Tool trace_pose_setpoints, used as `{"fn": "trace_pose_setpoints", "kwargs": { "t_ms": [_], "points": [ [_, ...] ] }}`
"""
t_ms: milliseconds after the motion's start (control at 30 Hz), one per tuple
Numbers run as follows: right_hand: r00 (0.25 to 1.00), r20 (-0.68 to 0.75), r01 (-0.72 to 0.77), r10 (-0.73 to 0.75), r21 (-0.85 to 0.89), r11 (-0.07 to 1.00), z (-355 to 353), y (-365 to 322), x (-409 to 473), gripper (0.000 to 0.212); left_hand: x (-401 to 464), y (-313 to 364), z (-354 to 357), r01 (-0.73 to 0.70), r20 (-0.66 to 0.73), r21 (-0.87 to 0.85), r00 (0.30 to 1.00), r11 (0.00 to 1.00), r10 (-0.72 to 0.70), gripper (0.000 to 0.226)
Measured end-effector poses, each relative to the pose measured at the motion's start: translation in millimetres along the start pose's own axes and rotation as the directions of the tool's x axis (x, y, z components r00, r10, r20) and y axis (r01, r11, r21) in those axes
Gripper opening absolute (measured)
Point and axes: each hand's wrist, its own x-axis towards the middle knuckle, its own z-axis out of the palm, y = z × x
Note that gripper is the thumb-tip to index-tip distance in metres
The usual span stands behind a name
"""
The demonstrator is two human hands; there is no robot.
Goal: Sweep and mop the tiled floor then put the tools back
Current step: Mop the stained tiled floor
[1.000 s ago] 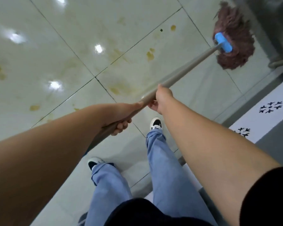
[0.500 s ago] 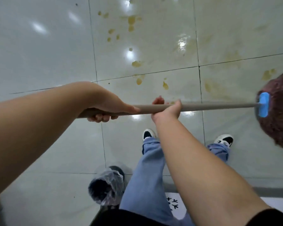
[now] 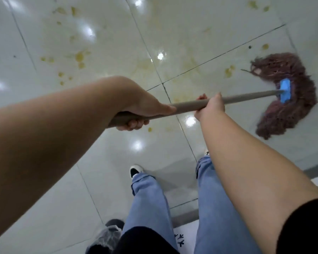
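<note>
1. The mop (image 3: 246,97) lies at a low slant across the middle of the view, its grey-brown handle running from the lower left to the upper right.
2. The mop head (image 3: 290,99), a fan of reddish-brown yarn, spreads on the tiled floor (image 3: 35,30) at the right edge of the view; a blue clamp (image 3: 285,90) joins it to the handle.
3. The left hand (image 3: 136,114) grips the near end of the handle, fingers curled under it and thumb lying along the top.
4. The right hand (image 3: 209,107) grips the handle further along, between the left hand and the blue clamp, fingers wrapped round it.
5. Yellowish stains (image 3: 80,57) are scattered over the glossy pale tiles to the upper left of the hands, and more lie just beside the mop head (image 3: 229,71).
6. Below the handle stand the person's legs in light blue jeans (image 3: 149,198), with a black-and-white shoe (image 3: 135,170) showing on the left foot.
7. A dark bin with a clear plastic liner (image 3: 106,237) sits at the bottom edge, left of the legs.
8. A white mat with black marks (image 3: 180,239) lies between the legs at the bottom.
</note>
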Motion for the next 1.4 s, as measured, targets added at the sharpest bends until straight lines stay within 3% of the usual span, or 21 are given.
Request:
{"fn": "trace_pose_setpoints", "kwargs": {
  "t_ms": [100,167,233,333,533,633,733,933,1033,1167,1267,1400],
  "points": [
    [0.989,-0.126,0.070,-0.077,-0.062,0.996,-42.6,-84.2,35.9,0.039,20.3,90.5,42.7,-0.121,0.029,-0.054,0.992,0.991,0.122,0.061],
    [0.974,-0.192,0.113,-0.122,-0.054,0.992,-74.4,-135.9,55.5,0.029,28.1,148.1,75.4,-0.184,0.068,-0.107,0.979,0.977,0.192,0.059],
    [0.960,-0.223,0.166,-0.172,-0.045,0.985,-102.5,-183.8,69.9,0.019,29.5,201.2,102.0,-0.206,0.106,-0.156,0.969,0.966,0.224,0.057],
    [0.937,-0.263,0.209,-0.230,-0.105,0.972,-132.0,-243.8,86.0,0.025,24.8,265.2,124.8,-0.217,0.153,-0.197,0.957,0.956,0.248,0.064],
    [0.902,-0.356,0.160,-0.243,-0.247,0.956,-169.1,-270.4,101.5,0.016,20.6,288.6,155.9,-0.203,0.279,-0.224,0.924,0.953,0.262,0.062],
    [0.912,-0.337,0.134,-0.235,-0.297,0.945,-175.0,-225.0,90.5,0.009,27.8,240.5,164.9,-0.171,0.330,-0.161,0.919,0.972,0.217,0.066],
    [0.924,-0.338,0.078,-0.179,-0.291,0.954,-163.7,-148.0,67.4,0.008,40.5,159.1,158.0,-0.190,0.287,-0.133,0.932,0.973,0.221,0.064],
    [0.953,-0.288,0.023,-0.098,-0.253,0.967,-116.9,54.6,16.1,0.022,69.2,-57.0,121.7,-0.117,0.227,-0.126,0.963,0.985,0.144,0.065],
    [0.971,-0.239,-0.042,-0.015,-0.230,0.972,-88.4,173.0,-26.6,0.020,65.8,-180.6,96.1,-0.025,0.226,-0.058,0.973,0.998,0.037,0.064],
    [0.977,-0.182,-0.151,0.112,-0.215,0.965,-59.7,306.3,-90.4,0.034,36.9,-320.5,69.6,0.127,0.227,-0.003,0.966,0.992,-0.123,0.064],
    [0.968,-0.177,-0.219,0.180,-0.232,0.948,-47.0,354.8,-120.8,0.035,15.1,-373.9,57.7,0.177,0.203,0.021,0.963,0.984,-0.178,0.064],
    [0.973,-0.171,-0.204,0.154,-0.330,0.922,-56.5,347.3,-118.1,0.035,13.2,-365.0,73.2,0.106,0.104,0.049,0.988,0.993,-0.110,0.065]
  ]
}}
